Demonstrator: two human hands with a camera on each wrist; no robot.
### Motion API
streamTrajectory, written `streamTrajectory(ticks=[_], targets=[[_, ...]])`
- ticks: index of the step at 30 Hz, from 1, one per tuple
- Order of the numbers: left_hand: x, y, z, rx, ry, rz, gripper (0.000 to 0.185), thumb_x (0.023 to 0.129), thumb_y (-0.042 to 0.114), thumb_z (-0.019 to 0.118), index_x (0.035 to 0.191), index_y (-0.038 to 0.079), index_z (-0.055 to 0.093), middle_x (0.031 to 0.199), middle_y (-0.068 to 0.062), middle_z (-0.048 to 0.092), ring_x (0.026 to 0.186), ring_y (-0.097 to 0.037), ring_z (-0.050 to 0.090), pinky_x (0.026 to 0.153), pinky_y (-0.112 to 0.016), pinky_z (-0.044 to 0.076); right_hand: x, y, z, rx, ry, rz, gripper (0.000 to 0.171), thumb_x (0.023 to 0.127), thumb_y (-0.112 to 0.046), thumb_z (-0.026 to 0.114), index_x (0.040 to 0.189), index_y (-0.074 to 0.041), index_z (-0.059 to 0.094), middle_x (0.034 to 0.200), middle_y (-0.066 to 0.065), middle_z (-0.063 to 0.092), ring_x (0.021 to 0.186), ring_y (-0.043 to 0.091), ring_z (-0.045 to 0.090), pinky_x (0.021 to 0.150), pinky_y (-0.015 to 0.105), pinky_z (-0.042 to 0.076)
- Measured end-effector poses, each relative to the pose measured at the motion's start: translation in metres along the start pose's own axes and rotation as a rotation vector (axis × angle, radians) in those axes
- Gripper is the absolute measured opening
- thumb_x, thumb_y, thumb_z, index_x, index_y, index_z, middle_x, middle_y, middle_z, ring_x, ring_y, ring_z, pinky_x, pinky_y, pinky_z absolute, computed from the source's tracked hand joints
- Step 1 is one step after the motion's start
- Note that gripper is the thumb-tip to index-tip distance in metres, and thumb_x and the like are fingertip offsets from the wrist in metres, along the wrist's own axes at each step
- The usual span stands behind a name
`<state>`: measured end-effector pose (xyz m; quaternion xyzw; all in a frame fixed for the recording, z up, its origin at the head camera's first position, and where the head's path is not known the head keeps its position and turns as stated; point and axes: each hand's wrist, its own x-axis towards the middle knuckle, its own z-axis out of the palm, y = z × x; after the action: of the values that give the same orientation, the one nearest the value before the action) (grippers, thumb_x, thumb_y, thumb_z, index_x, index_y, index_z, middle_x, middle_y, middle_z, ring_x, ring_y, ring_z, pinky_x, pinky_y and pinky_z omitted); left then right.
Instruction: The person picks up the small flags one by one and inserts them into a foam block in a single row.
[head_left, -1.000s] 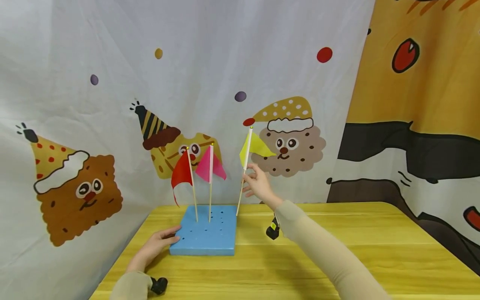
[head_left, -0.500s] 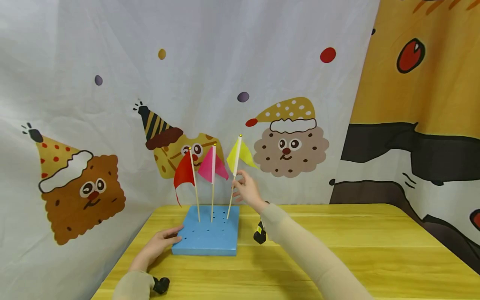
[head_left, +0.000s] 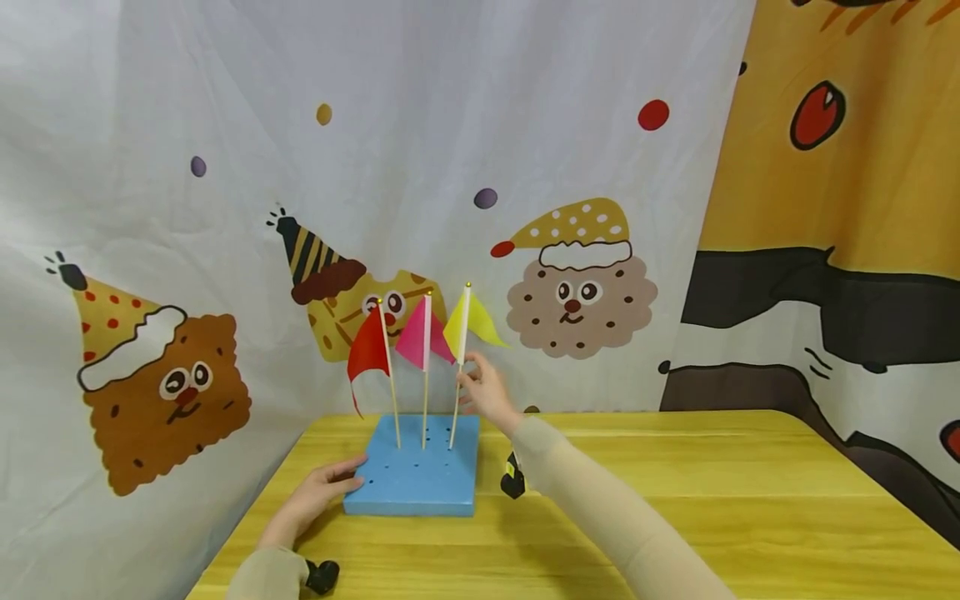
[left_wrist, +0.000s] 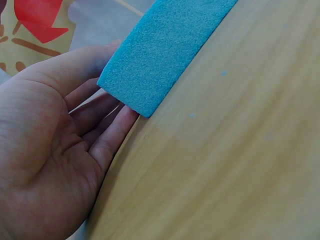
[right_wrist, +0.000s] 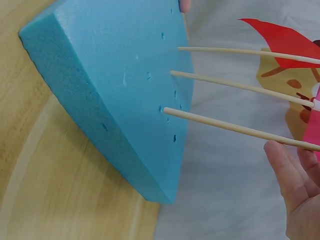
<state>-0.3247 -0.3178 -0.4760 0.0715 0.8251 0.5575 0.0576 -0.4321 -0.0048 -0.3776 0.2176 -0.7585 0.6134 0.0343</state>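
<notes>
A blue foam block (head_left: 420, 479) (left_wrist: 160, 50) (right_wrist: 120, 85) with several holes lies on the yellow wooden table (head_left: 675, 500). A red flag (head_left: 367, 352) (right_wrist: 285, 37) and a pink flag (head_left: 415, 337) stand in it on thin sticks. The yellow flag (head_left: 474, 325) stands to their right with its stick (right_wrist: 230, 127) in a hole. My right hand (head_left: 483, 387) (right_wrist: 295, 190) holds that stick at mid-height. My left hand (head_left: 322, 492) (left_wrist: 60, 135) lies flat on the table, straight fingers pressed against the block's left front corner.
A cartoon-printed cloth (head_left: 525, 150) hangs close behind the table and along its left side. Black wrist mounts show under the right forearm (head_left: 513, 483) and at the left wrist (head_left: 322, 575). The table's bare wood stretches to the right.
My right hand carried the yellow flag left and down from the block's right back edge. Its stick now stands more upright in the block. The left hand stayed put.
</notes>
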Motion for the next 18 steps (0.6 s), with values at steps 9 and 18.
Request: streamTrajectory(ticks=[9, 18], targets=[[0.000, -0.001, 0.000, -0.008, 0.007, 0.006, 0.059, 0.095, 0.030, 0.065, 0.145, 0.003, 0.046, 0.148, -0.023, 0.039, 0.132, -0.041, 0.040, 0.104, -0.053, 0.038, 0.001, 0.004, 0.006, -0.010, 0.016, -0.011, 0.029, 0.101, -0.015, 0.053, 0.130, -0.012, 0.050, 0.097, 0.024, 0.063, 0.075, 0.045, 0.066, 0.061, 0.055, 0.056], [-0.001, 0.001, 0.001, -0.006, 0.019, -0.002, 0.060, 0.094, 0.031, 0.065, 0.144, 0.004, 0.047, 0.148, -0.022, 0.040, 0.131, -0.040, 0.041, 0.104, -0.052, 0.039, -0.006, 0.010, 0.014, -0.034, 0.019, 0.006, 0.029, 0.101, -0.016, 0.054, 0.130, -0.013, 0.050, 0.098, 0.022, 0.063, 0.077, 0.046, 0.066, 0.057, 0.049, 0.058]])
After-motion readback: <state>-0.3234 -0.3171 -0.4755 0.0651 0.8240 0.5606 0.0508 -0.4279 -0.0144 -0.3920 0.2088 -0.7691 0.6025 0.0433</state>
